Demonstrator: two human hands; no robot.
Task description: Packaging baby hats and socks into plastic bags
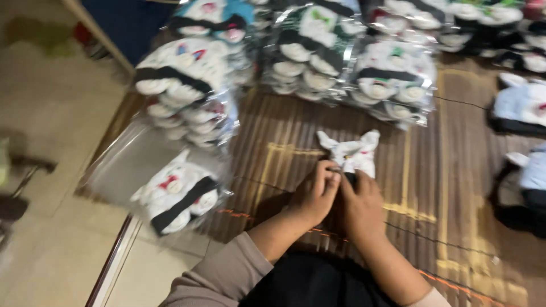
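Your hands meet at the centre of the frame, pressed close together over a small white sock bundle (351, 154) with two pointed ears sticking up. Your left hand (314, 193) curls its fingers onto the bundle's lower left edge, and your right hand (360, 206) grips its lower part from the right, so both are clamped on the same piece; the bundle's dark lower end is mostly hidden under your fingers. It lies on a brown striped mat (432, 187) with yellow lines. To the lower left, a clear bag (122, 165) holds one white bundle with a black band (176, 196). Across the top of the frame sit stacks of packed bundles (318, 54) in shiny wrap. At the right edge lie pale blue pieces (520, 105), blurred. Tiled floor (51, 113) fills the left side.
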